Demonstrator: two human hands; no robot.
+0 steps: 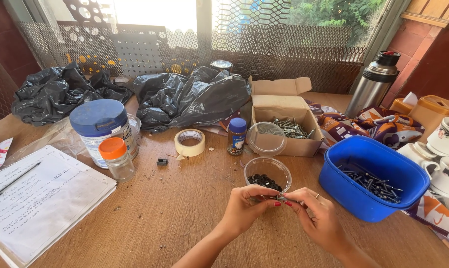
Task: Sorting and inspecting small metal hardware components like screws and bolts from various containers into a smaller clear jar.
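Both forearms enter from the bottom edge, cut off below the wrists, and meet over the wooden table (184, 208). Left hand (244, 208) and right hand (316, 218) are each closed to a fingertip pinch on one small dark screw (281, 198), held between them just in front of a clear plastic tub (267, 173). Whether a nut or washer sits on the screw is too small to tell. Small black pieces lie in the tub's bottom, too fine to make out singly. A clear lid (266, 139) leans against an open cardboard box (284, 126) holding pale screws, partly hidden by the box wall. To the right, a blue plastic bin (373, 173) holds long dark screws. A roll of masking tape (190, 142) lies further back, and a notebook (41, 203) at left runs off the picture's edge.
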